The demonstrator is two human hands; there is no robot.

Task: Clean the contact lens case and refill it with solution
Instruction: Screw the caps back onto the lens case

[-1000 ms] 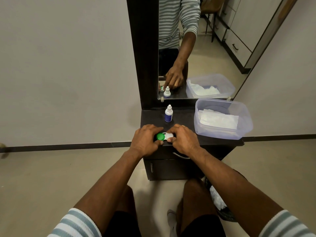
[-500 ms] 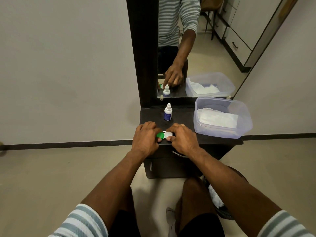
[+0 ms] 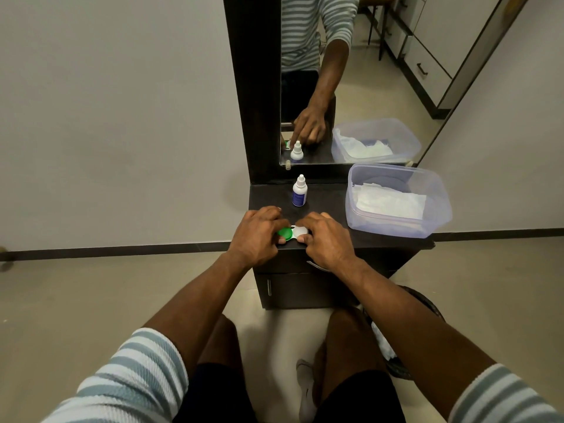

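A contact lens case [image 3: 292, 233] with a green cap on the left and a white cap on the right lies near the front edge of the dark cabinet top [image 3: 326, 203]. My left hand [image 3: 258, 235] pinches the green cap with thumb and curled fingers. My right hand [image 3: 325, 239] grips the white side of the case. A small white solution bottle [image 3: 299, 192] with a blue label stands upright behind the case, cap on.
A clear plastic tub [image 3: 396, 199] with white tissues sits on the right of the cabinet top. A mirror [image 3: 335, 77] stands behind. A dark bin [image 3: 406, 337] with white waste sits on the floor by my right leg.
Both hands stay on the case; my left fingers have shifted slightly around the green cap. The case has not left the cabinet top.
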